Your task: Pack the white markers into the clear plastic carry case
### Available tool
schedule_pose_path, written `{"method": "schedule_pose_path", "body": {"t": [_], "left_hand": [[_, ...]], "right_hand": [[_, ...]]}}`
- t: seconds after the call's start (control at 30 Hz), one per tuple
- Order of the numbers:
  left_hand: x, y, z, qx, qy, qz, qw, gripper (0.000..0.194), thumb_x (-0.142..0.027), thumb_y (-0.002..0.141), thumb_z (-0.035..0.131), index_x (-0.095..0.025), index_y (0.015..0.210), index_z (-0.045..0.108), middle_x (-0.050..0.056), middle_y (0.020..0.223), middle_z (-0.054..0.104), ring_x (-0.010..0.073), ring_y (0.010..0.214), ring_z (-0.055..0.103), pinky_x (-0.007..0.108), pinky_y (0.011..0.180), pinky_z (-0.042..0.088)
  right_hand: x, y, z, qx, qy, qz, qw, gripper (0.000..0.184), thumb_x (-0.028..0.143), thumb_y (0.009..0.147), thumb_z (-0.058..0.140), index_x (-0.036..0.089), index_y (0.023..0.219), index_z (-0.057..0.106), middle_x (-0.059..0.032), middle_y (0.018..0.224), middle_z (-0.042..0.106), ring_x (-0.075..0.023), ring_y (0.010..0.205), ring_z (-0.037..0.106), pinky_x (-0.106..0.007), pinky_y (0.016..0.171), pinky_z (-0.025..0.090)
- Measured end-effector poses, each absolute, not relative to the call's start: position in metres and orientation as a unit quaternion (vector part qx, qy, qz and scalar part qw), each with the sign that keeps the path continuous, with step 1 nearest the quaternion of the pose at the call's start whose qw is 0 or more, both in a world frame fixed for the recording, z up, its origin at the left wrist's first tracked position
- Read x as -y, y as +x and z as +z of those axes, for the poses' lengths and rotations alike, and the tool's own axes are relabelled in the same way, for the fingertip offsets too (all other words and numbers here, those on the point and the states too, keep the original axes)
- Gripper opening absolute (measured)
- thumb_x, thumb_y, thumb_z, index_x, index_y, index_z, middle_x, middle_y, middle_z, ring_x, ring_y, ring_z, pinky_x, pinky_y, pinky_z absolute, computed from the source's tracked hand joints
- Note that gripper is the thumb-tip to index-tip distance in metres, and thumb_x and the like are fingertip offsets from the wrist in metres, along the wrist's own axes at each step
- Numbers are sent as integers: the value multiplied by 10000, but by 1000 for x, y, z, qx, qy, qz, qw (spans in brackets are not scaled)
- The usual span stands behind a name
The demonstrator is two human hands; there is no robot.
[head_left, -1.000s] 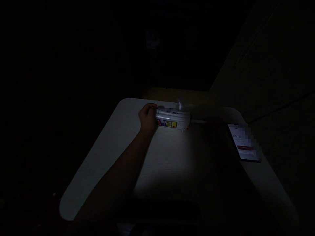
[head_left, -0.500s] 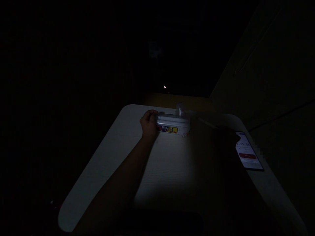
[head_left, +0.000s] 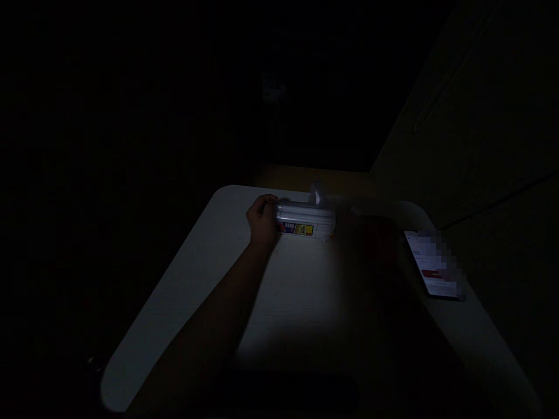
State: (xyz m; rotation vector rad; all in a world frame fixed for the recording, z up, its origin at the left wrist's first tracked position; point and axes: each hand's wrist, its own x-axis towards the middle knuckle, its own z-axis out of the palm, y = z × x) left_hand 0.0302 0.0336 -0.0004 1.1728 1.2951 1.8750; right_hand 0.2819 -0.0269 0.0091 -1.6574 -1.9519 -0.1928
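At the far part of the white table, my left hand (head_left: pixel 261 224) is closed around the left end of a pale, partly see-through box-like thing (head_left: pixel 325 221). Its front side carries a yellow and dark blue label; the exact kind is hard to make out in the dark. A small clear piece (head_left: pixel 316 192) stands up at its back right. Just right of it, my right hand (head_left: pixel 379 230) is deep in shadow, its fingers blurred. A short pale tip (head_left: pixel 355 210) shows by those fingers, too dim to name.
A lit phone (head_left: pixel 430 273) lies on the right side of the white table (head_left: pixel 196 256). Beyond the table's right edge, a dark cable (head_left: pixel 502 201) runs along the wall. Most of the surroundings are nearly black.
My right hand has moved left, away from the phone and nearer the box-like thing, uncovering more of the screen. My left hand keeps its hold.
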Motion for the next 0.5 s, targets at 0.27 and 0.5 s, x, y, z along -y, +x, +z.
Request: {"method": "schedule_pose_path", "body": {"t": [0.27, 0.5], "left_hand": [[-36, 28, 0, -475, 452, 699, 286, 139, -242, 698, 510, -193, 715, 639, -9, 656, 568, 117, 598, 508, 224, 529, 371], [-33, 28, 5, -475, 468, 687, 289, 132, -230, 684, 518, -194, 683, 644, -4, 648, 572, 118, 606, 504, 234, 546, 372]], "right_hand": [[38, 250, -2, 760, -542, 23, 358, 469, 383, 966, 296, 211, 1349, 506, -77, 1369, 512, -218, 1274, 475, -381, 1100, 376], [28, 250, -5, 712, -555, 164, 397, 467, 451, 948, 392, 147, 1274, 529, -110, 1298, 543, -223, 1196, 522, -435, 1032, 430]]}}
